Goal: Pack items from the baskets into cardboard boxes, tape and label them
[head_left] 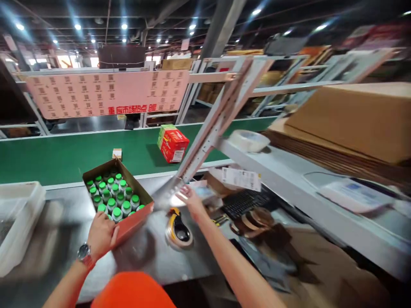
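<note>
An open cardboard box [136, 220] full of several small bottles with green caps [111, 202] sits tilted toward the right on the metal bench. My left hand [102, 233], with a watch on its wrist, grips the near left rim of this box, fingers over the edge and thumb along the outer wall. Stretched forward, my right hand [189, 197] is at the foot of the slanted metal post. Motion smears its fingers, and I cannot tell whether they hold anything. Just below it lies a tape dispenser [180, 231] with a yellow and black handle.
Behind the bench runs a green conveyor [67, 152] carrying red and green cartons [173, 143] and a tiny box [117, 153]. A white bin [22, 226] stands left. On the right are a keyboard [245, 202], a tape roll [248, 140] and stacked flat cardboard [349, 124].
</note>
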The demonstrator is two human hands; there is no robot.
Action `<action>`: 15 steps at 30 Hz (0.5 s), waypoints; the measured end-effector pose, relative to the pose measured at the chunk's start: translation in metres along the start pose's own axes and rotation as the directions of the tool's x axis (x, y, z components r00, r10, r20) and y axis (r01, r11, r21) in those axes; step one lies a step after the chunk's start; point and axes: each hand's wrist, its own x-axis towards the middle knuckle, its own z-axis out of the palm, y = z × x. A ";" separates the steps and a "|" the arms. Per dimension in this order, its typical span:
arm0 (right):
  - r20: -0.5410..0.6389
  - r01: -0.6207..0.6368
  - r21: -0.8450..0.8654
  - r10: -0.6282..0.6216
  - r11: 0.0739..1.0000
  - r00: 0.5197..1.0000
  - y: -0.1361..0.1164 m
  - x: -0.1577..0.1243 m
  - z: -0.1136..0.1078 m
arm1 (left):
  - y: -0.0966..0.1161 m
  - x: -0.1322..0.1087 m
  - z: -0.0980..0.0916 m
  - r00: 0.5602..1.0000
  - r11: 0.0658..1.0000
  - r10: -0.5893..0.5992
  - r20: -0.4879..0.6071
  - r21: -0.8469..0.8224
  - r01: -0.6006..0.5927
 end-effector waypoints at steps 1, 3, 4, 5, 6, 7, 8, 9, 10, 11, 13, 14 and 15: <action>0.137 -0.027 -0.003 0.027 1.000 0.990 0.016 -0.022 0.020 | 0.001 -0.001 0.000 1.000 1.000 -0.007 0.000 -0.009 0.007; 0.329 -0.033 0.000 0.031 0.999 0.944 0.044 -0.061 0.057 | 0.002 -0.004 0.002 1.000 1.000 -0.013 -0.001 -0.016 0.013; 0.388 -0.016 0.011 0.010 1.000 0.922 0.054 -0.074 0.072 | 0.002 -0.007 0.003 1.000 1.000 -0.016 -0.005 -0.010 0.016; 0.422 -0.002 0.024 -0.008 1.000 0.907 0.062 -0.083 0.085 | 0.002 -0.010 0.005 1.000 1.000 -0.023 -0.012 0.003 0.023; 0.435 0.011 0.036 -0.026 0.999 0.900 0.068 -0.087 0.094 | 0.002 -0.012 0.007 0.999 0.999 -0.035 -0.021 0.017 0.035; 0.432 0.024 0.044 -0.040 0.999 0.901 0.071 -0.088 0.100 | 0.002 -0.015 0.009 0.998 0.998 -0.050 -0.031 0.029 0.051; 0.415 0.040 0.045 -0.055 0.998 0.908 0.073 -0.087 0.102 | 0.001 -0.017 0.010 0.997 0.997 -0.063 -0.043 0.034 0.065; 0.384 0.075 0.037 -0.084 0.996 0.919 0.073 -0.084 0.101 | 0.001 -0.018 0.012 0.996 0.997 -0.073 -0.056 0.027 0.075; 0.341 0.140 0.014 -0.136 0.990 0.930 0.072 -0.082 0.098 | 0.000 -0.019 0.013 0.994 0.997 -0.078 -0.071 0.007 0.079; 0.291 0.235 -0.029 -0.217 0.972 0.932 0.070 -0.081 0.094 | -0.002 -0.020 0.014 0.993 0.997 -0.076 -0.088 -0.023 0.074; 0.231 0.488 -0.163 -0.448 0.858 0.864 0.061 -0.083 0.081 | -0.005 -0.021 0.014 0.990 0.994 -0.061 -0.127 -0.101 0.048; 0.261 0.621 -0.225 -0.567 0.751 0.781 0.055 -0.085 0.075 | -0.007 -0.022 0.014 0.988 0.989 -0.049 -0.146 -0.144 0.028; 0.342 0.739 -0.259 -0.656 0.622 0.673 0.047 -0.087 0.071 | -0.010 -0.024 0.014 0.987 0.983 -0.037 -0.159 -0.186 0.007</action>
